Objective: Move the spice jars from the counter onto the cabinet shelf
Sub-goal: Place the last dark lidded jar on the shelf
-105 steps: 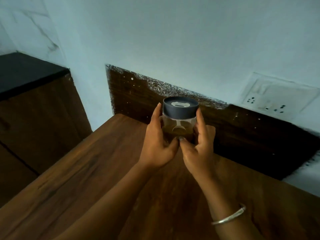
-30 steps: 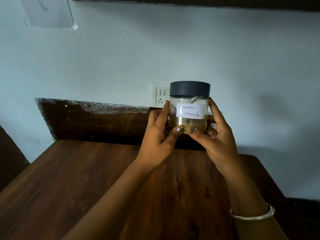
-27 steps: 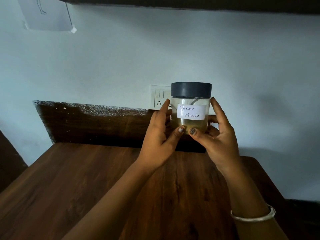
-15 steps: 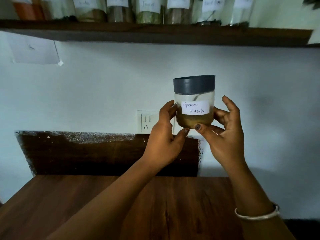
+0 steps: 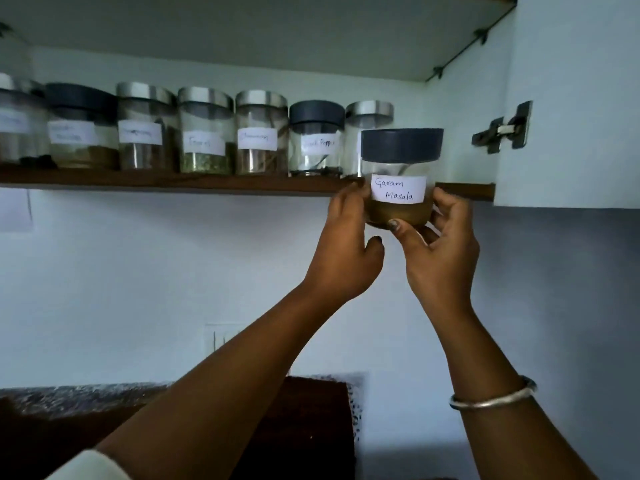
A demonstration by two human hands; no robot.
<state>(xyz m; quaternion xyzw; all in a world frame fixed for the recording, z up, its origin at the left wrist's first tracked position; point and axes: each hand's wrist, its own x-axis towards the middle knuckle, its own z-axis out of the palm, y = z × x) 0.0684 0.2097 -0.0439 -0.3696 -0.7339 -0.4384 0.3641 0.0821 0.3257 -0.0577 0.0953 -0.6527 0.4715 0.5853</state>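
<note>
A clear glass jar with a dark grey lid and a white label reading "Garam Masala" is held up at the front edge of the wooden cabinet shelf. My left hand grips its left side and my right hand cups its right side and base. Brownish powder fills the jar's bottom. The jar's base hangs slightly below the shelf's top surface, in front of the gap at the right end of the row. Several labelled spice jars stand in a row on the shelf.
An open white cabinet door with a metal hinge stands just right of the jar. The shelf's right end behind the jar has some free room. Below are the pale wall and the dark backsplash.
Both hands have lifted the jar from above the counter up to the shelf's front edge. My view has tilted up, so the shelf and its jars now fill the top.
</note>
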